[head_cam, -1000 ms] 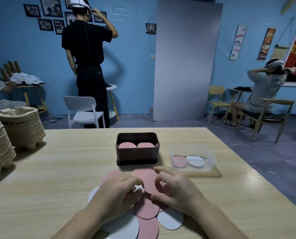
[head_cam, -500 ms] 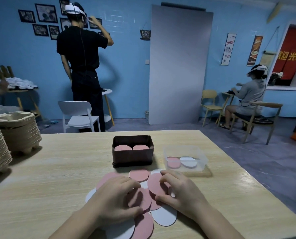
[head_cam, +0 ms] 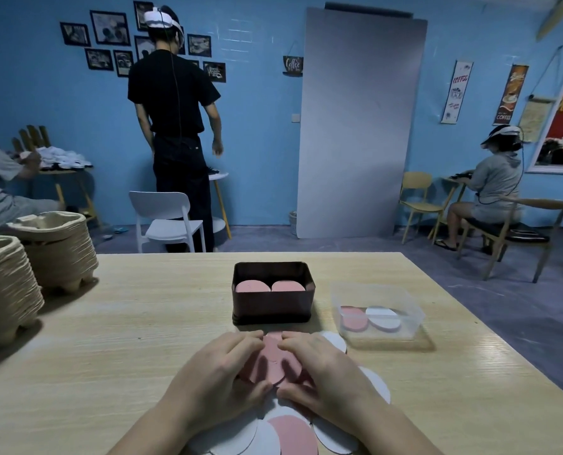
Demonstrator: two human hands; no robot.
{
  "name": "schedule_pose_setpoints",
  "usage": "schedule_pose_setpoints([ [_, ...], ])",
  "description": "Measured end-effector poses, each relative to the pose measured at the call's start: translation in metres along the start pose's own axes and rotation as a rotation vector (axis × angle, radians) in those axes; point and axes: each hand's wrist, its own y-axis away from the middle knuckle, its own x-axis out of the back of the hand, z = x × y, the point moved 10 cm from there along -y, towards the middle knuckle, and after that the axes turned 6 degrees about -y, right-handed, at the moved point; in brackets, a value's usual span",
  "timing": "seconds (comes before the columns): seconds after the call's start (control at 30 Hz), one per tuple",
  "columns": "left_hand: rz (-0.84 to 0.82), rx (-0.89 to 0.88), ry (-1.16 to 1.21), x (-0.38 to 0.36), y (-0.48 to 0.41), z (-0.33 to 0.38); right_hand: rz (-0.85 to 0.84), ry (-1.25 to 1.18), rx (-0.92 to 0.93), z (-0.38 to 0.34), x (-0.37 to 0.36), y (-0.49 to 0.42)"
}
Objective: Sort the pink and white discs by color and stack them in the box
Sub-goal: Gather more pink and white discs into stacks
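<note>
A loose pile of pink and white discs lies on the wooden table in front of me. My left hand [head_cam: 217, 376] and my right hand [head_cam: 323, 372] cup a bunch of pink discs [head_cam: 272, 359] between them, fingertips nearly touching over the top. White discs [head_cam: 377, 384] poke out to the right, and more white and pink discs [head_cam: 293, 435] lie below my wrists. Just beyond the pile stands the dark brown box [head_cam: 272, 310] holding two side-by-side pink stacks [head_cam: 252, 286].
A clear plastic tub [head_cam: 401, 300] with one pink and one white disc sits right of the box. Stacks of paper-pulp trays [head_cam: 57, 251] stand at the table's left. Beyond the table are a white chair, a standing person and seated people.
My hands have drawn together, gathering the spread pink discs into one bunch between them. The camera view has shifted slightly.
</note>
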Motion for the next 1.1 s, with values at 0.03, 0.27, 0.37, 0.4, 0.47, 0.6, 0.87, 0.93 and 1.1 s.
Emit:
schedule_pose_setpoints([
  [0.03,0.006,-0.025,0.0,0.0,-0.002,0.004,0.006,-0.009,0.006,-0.001,0.0,0.0],
  [0.27,-0.02,-0.038,0.026,-0.003,-0.003,0.01,0.096,-0.03,0.047,-0.001,0.008,0.004],
  [0.37,-0.02,-0.007,0.077,0.001,0.002,0.007,0.102,-0.043,0.014,0.004,0.01,0.007],
  [0.4,-0.016,-0.001,0.09,0.002,0.003,0.005,0.104,-0.043,0.012,0.004,0.01,0.007],
  [0.47,0.009,0.011,0.081,0.003,0.006,0.001,0.108,-0.039,0.012,0.004,0.01,0.008],
  [0.6,0.027,-0.003,0.024,0.0,0.008,0.002,0.094,-0.024,0.02,0.002,0.008,0.008],
  [0.87,-0.004,0.032,0.079,0.009,0.01,0.005,0.099,-0.006,0.034,-0.001,0.013,0.011],
  [0.93,-0.006,0.057,0.112,0.015,0.014,0.002,0.104,0.002,0.043,-0.002,0.014,0.014],
  [1.1,-0.189,0.023,0.13,0.019,0.036,0.005,0.118,0.044,0.044,-0.006,0.015,0.016],
])
